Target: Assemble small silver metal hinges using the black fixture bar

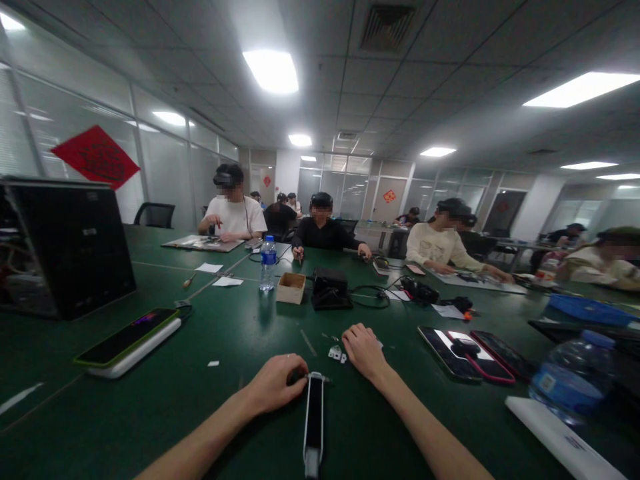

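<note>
Seemingly fiddly work at the device's (314, 417) top end; it lies at the table's (200, 400) near edge, centre. Left hand (275, 385) curls closed, fingertips pinching that end. Right hand (364, 350) rests flat, fingers together, touching small white parts (337, 353). The next move needs a steadied device and a fine grip.

A green counter (240, 327) runs down the room. At far left stands a black computer case (70, 247), with a phone on a white power bank (127, 337) near it. Further back, a water bottle (268, 263) stands just beside a cardboard box (291, 288). Three phones (470, 353) lie side by side at right, near a second bottle (575, 377). Several people sit along the far side.
</note>
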